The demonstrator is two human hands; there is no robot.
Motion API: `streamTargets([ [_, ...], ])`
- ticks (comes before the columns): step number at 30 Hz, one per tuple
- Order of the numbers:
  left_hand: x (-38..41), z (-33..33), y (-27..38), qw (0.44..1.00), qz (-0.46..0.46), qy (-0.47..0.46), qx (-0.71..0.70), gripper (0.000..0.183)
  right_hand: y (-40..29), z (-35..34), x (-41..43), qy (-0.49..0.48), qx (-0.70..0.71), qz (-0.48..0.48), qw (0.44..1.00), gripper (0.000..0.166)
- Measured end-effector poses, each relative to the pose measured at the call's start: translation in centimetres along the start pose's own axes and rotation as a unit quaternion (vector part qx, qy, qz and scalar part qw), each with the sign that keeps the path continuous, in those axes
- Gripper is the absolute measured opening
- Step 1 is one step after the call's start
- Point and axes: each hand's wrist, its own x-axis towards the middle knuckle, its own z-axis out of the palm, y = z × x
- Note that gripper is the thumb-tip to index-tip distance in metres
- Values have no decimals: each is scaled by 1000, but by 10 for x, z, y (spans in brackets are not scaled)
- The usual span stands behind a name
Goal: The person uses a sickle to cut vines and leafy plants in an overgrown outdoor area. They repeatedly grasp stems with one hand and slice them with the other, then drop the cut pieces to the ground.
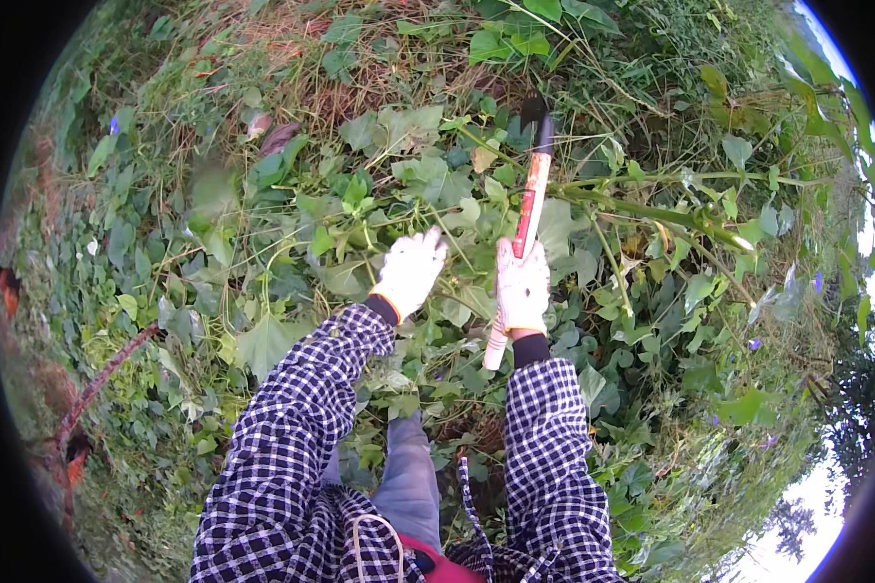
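Observation:
My right hand, in a white knit glove with a yellow-edged cuff, is closed around the handle of a short hand tool. The pale handle carries a red label with writing, and its butt end sticks out below my hand. At the far end a dark metal head, perhaps a sickle or billhook blade, is partly lost among the grass. My left hand, gloved the same way, reaches into leafy vines left of the tool. Overexposure hides whether its fingers grip a stem.
A thick green stem with a pale cut end lies to the right. Dry grass covers the ground ahead. On the left, a reddish-brown branch slants upward. My jeans-clad leg stands among the vines.

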Motion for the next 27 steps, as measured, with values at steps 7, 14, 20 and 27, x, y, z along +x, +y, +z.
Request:
streamTargets([
  [7, 87, -8, -16, 978, -18, 192, 81, 62, 41, 59, -49, -72, -68, 63, 993, 48],
  [14, 105, 23, -12, 992, -77, 52, 81, 37, -28, 13, 5, 51, 89, -35, 994, 40],
  [20, 82, 28, 8, 996, -67, 2, 52, 45, 38, 35, -28, 24, -75, 105, 991, 38],
  [27, 6, 80, 59, 984, -109, -56, -130, 39, 28, 39, -67, -1, 2, 116, 993, 39],
])
